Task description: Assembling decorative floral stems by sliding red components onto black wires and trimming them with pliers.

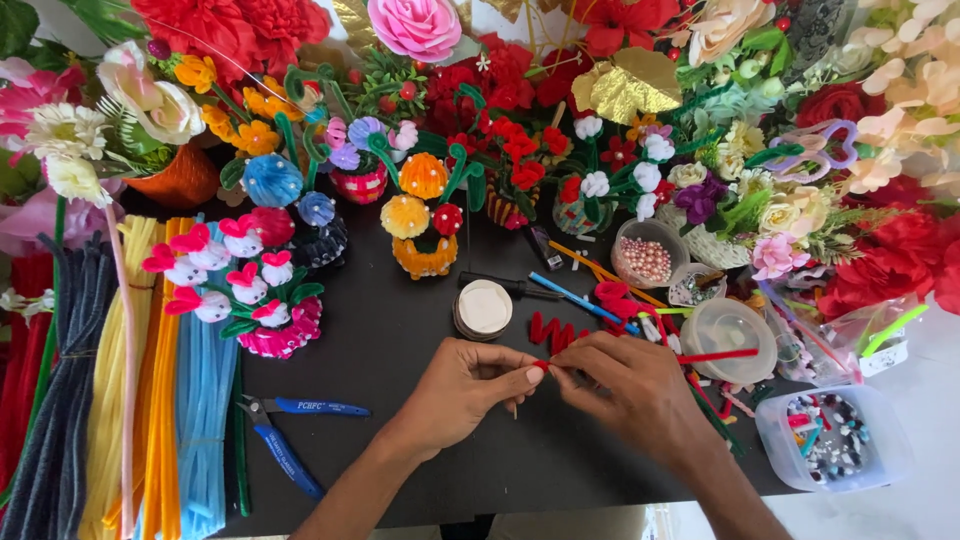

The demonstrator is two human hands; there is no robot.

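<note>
Left hand (pixel 465 385) and right hand (pixel 625 385) pinch 1 red pipe cleaner (pixel 715 355) between closed fingertips. Round lidded tub (pixel 728 328) just beyond; blue-handled cutters (pixel 285 435) lie left.

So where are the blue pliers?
The blue-handled pliers lie on the black table at lower left of the head view, just right of the bundles of pipe cleaners and left of the left hand.

I see a crumpled clear plastic bag (pixel 850 335) at the table's right edge, just behind a clear, square plastic tub (pixel 835 440) of beads.
</note>
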